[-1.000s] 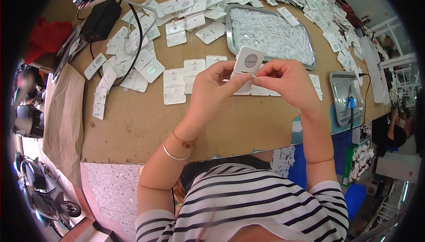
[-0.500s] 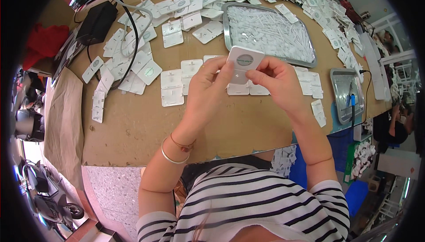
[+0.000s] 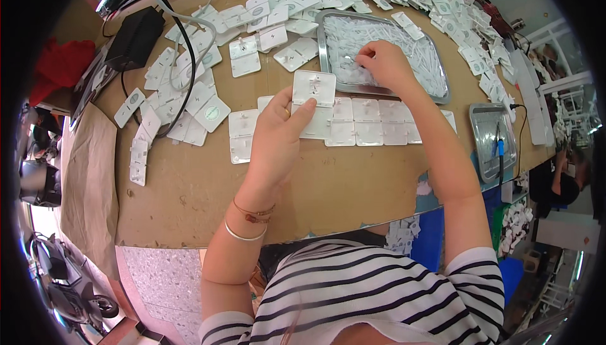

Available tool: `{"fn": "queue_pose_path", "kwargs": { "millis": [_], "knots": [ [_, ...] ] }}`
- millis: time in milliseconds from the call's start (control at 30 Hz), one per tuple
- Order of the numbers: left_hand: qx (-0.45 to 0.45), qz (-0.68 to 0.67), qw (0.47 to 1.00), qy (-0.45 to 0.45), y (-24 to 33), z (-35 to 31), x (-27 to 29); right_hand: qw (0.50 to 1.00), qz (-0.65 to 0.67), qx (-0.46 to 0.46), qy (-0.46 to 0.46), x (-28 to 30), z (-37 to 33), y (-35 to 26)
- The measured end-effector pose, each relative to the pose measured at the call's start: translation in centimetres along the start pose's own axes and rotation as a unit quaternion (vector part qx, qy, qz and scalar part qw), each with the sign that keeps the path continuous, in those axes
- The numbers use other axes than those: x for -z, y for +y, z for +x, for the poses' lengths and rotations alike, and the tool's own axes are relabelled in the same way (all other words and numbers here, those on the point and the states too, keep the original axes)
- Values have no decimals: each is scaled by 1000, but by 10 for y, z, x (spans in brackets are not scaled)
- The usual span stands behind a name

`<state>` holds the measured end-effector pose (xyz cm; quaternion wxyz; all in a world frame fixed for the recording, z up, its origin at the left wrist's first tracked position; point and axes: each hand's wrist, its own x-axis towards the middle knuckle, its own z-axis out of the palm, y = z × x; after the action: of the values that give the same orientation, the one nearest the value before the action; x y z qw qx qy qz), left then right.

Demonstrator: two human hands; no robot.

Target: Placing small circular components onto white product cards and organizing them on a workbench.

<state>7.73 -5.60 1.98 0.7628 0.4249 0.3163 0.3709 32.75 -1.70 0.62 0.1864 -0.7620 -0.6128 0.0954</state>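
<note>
My left hand (image 3: 274, 140) is closed on a white plastic plate (image 3: 322, 85), thumb pressed on its face. The plate stands tilted up, showing its inner side with small raised parts in the middle. Beyond it, my right hand (image 3: 388, 66) reaches over a metal tray (image 3: 324, 48) full of small white plastic pieces (image 3: 424, 54). Its fingertips are pinched together among those pieces; whatever lies between them is too small to make out. A row of white two-part plates (image 3: 368, 124) lies inner side up on the table, partly behind my left hand and right forearm.
Loose white plates (image 3: 205, 102) are heaped on the left, with more along the far edge. A black cable (image 3: 192, 67) loops over them from near a black power adapter (image 3: 134, 41). At right, a smaller metal tray (image 3: 483, 165) holds a blue-handled tool (image 3: 501, 147).
My right hand has let go of the plate and moved away to the tray of small pieces. The plate, kept in my left hand, now shows its inner side instead of its printed face.
</note>
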Motion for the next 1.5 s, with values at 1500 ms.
{"fn": "queue_pose_path", "kwargs": {
  "millis": [1500],
  "knots": [
    [-138, 93, 986, -6, -19, -5, -11, 897, 436, -7, 76, -5, -107, -79]
  ]
}}
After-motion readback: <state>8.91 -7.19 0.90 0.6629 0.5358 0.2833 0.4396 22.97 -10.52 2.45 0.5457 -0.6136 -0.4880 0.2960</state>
